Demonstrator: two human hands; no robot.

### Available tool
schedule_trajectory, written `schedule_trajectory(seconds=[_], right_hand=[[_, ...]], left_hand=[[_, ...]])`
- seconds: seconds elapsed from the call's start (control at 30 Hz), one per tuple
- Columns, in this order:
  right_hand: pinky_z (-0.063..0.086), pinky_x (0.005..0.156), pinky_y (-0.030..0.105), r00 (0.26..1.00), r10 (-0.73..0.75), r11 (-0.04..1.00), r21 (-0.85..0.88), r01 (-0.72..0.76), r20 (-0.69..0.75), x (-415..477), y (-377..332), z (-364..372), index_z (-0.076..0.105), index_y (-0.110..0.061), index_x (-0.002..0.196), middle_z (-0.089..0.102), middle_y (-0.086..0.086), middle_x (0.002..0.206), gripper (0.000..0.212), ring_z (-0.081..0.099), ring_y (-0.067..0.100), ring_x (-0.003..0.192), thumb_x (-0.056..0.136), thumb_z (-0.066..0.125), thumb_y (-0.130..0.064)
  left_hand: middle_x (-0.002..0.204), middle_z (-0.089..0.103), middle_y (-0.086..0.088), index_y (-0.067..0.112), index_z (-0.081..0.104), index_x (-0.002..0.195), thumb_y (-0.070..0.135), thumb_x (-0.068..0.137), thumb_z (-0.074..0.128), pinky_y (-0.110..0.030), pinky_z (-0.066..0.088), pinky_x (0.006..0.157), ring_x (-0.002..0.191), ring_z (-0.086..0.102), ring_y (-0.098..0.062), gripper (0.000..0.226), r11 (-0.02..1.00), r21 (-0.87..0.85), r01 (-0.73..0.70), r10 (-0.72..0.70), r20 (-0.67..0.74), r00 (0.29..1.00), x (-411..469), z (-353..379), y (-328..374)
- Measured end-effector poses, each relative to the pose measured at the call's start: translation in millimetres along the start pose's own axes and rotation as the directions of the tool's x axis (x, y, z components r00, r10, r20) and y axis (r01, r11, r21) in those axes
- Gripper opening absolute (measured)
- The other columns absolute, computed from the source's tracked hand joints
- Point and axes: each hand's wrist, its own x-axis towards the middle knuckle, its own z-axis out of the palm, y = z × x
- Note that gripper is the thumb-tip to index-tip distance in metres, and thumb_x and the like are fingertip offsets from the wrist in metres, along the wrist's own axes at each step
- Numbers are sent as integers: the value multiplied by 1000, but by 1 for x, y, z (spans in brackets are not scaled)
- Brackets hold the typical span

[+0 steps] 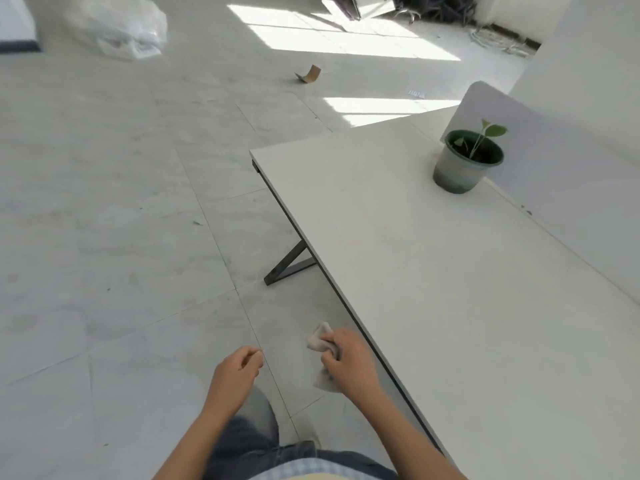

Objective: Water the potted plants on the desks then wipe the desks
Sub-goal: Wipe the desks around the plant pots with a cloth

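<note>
While the right hand grips a crumpled cloth over the floor just beside the desk edge, the left hand hangs loosely curled and empty, and the potted plant stands at the desk's far end.

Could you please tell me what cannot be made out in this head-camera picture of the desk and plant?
1. Head view: whether the soil in the potted plant is wet; the rim shades it and it is too small.
2. Head view: most of the cloth, covered by the right hand.
3. Head view: the far right of the desk, cut off by the frame edge.
4. Head view: what the plastic bag holds; it is blurred.
</note>
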Motion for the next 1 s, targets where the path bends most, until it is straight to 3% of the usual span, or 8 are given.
schedule_trajectory(seconds=[0.1, 0.2, 0.3, 0.53, 0.63, 0.77, 0.9, 1.0], right_hand=[[36, 66, 27, 999, 44, 999, -2, -44, 19, 46, -10, 2, 64, -7, 86, 55, 1, 85, 27, 53, 20, 82, 73, 43, -17], [38, 64, 23, 994, 96, 995, 16, -95, -54, 103, -27, 5, 61, -18, 74, 60, -3, 84, 22, 53, 21, 83, 70, 40, -20], [39, 69, 26, 973, 174, 983, 85, -163, -148, 155, -51, 7, 64, -12, 90, 62, 0, 97, 32, 54, 19, 90, 71, 40, -22], [42, 71, 26, 888, 383, 916, 225, -331, -254, 214, -94, 13, 63, -15, 94, 55, -9, 89, 32, 54, 16, 87, 73, 40, -24], [43, 73, 28, 790, 534, 837, 321, -444, -301, 213, -88, 15, 63, -15, 94, 58, -5, 88, 20, 56, 17, 85, 80, 49, -10], [45, 73, 27, 664, 660, 742, 439, -506, -352, 219, -74, 2, 63, -12, 93, 59, -4, 85, 17, 58, 17, 82, 82, 52, -6], [47, 71, 28, 542, 733, 664, 608, -436, -412, 239, -54, -31, 57, -30, 87, 61, -6, 85, 25, 60, 19, 81, 83, 51, -6], [44, 73, 28, 444, 782, 615, 656, -437, -437, 252, -30, -67, 61, -20, 97, 61, -1, 90, 21, 59, 20, 84, 85, 50, -7]], left_hand=[[78, 65, -7, 17, 58, 70, 13, 91, 48, -28, 44, 67, 77, 60, -24, 25, 999, 10, 52, -52, 15, 999, 55, -12, 3], [78, 64, -7, 15, 58, 69, 14, 92, 47, -28, 43, 65, 78, 60, -25, 25, 1000, 23, 10, -11, 47, 999, 127, -32, 25], [82, 64, -5, 18, 58, 75, 16, 92, 46, -26, 42, 63, 81, 60, -22, 21, 995, 41, -91, 88, 83, 993, 197, -63, 69], [87, 66, -11, 26, 54, 71, 17, 92, 46, -34, 43, 74, 86, 60, -28, 24, 984, 52, -171, 161, 155, 975, 299, -105, 138], [86, 66, -15, 22, 55, 70, 16, 92, 45, -30, 39, 65, 81, 58, -27, 25, 979, 118, -166, 122, 316, 941, 315, -87, 136], [79, 64, -8, 24, 55, 72, 15, 92, 47, -29, 39, 67, 75, 56, -23, 23, 951, 182, -250, 143, 456, 878, 330, -61, 154], [89, 66, 4, 19, 62, 98, 14, 93, 47, -27, 45, 75, 88, 61, -19, 16, 867, 203, -454, 293, 530, 796, 349, -27, 196], [116, 62, -5, 8, 61, 115, 19, 94, 46, -27, 40, 90, 110, 53, -21, 28, 747, 284, -602, 383, 556, 738, 373, 10, 223]])
